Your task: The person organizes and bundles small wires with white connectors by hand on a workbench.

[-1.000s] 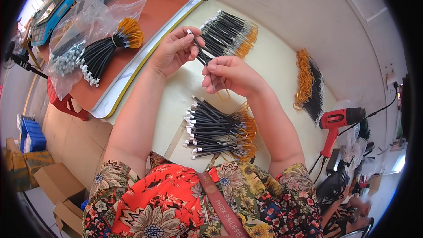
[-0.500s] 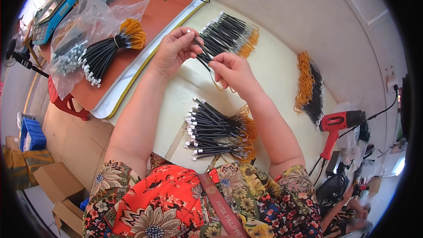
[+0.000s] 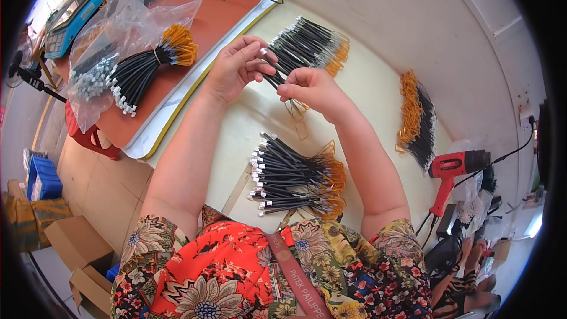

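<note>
My left hand (image 3: 241,70) is closed on a black-sleeved cable (image 3: 271,78) near its white connector, above the pale table (image 3: 260,109). Thumb and fingers of my right hand (image 3: 312,91) pinch the same cable further along. Thin orange wire loops hang below that hand. Close to me lies a pile of similar black cables (image 3: 289,171), white connectors to the left and orange wires to the right. Just beyond my hands is another row of such cables (image 3: 304,44). My fingers hide part of the held cable.
A red heat gun (image 3: 452,168) stands at the right edge, beside a third cable bunch (image 3: 420,121). On the reddish-brown table (image 3: 221,6) to the left lie a tied cable bundle (image 3: 142,74) and a clear plastic bag (image 3: 171,0). A blue scale (image 3: 74,20) sits farther left.
The held cable's white connector has shifted slightly right and down at my left fingertips. My right hand has turned a little, and orange wire loops show more below it.
</note>
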A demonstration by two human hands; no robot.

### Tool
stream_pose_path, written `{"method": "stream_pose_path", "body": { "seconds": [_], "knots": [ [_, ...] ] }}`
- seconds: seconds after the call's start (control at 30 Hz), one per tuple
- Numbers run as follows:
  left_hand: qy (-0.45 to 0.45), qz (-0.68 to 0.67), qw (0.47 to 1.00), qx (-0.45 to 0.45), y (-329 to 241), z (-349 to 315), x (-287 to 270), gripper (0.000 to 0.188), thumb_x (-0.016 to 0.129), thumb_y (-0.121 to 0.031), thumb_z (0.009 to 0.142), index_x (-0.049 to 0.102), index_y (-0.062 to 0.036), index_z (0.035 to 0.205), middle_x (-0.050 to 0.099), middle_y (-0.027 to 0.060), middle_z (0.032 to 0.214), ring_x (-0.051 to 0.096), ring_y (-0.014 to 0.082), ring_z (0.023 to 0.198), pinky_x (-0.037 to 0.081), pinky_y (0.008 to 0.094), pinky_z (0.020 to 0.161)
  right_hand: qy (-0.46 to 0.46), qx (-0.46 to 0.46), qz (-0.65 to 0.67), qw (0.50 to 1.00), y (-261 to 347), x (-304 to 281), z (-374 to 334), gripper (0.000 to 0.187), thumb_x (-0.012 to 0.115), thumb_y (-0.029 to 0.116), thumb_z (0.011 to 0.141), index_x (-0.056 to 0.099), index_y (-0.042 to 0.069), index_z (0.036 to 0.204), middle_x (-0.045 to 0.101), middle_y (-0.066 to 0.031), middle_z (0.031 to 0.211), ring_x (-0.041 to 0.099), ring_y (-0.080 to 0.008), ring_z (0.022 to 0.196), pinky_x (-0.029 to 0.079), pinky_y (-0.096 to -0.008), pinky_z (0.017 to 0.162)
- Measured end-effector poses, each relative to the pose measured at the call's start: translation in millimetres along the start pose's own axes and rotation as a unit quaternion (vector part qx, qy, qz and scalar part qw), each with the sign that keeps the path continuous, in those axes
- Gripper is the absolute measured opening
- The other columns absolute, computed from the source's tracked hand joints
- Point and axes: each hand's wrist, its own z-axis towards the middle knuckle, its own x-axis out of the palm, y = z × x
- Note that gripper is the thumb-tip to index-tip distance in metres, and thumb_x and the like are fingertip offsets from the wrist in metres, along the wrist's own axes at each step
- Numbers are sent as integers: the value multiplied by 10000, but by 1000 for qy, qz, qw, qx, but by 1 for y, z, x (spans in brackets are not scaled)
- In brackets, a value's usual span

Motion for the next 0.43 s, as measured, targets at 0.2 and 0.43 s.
{"method": "stream_pose_path", "body": {
  "seconds": [0.2, 0.43],
  "knots": [
    [8, 24, 1000, -6, 2, 1, 0, 160, 568, -201, 888, 555, -52, 945, 634, 99, 848, 642, 142, 671, 495, 215, 538, -22, -4, 4, 1000, 1, 1, -1, 190, 696, 206, 773, 581, 55, 786, 638, -19, 763, 562, -58, 709, 427, -208, 644],
    [-62, 74, 995, 4, 9, 6, -8, 153, 584, -199, 881, 548, -52, 904, 639, 86, 819, 641, 137, 655, 488, 210, 538, -66, -20, -83, 994, -1, 3, -1, 198, 709, 203, 763, 574, 61, 792, 609, 14, 719, 498, -39, 619, 414, -218, 556]
  ]
}}
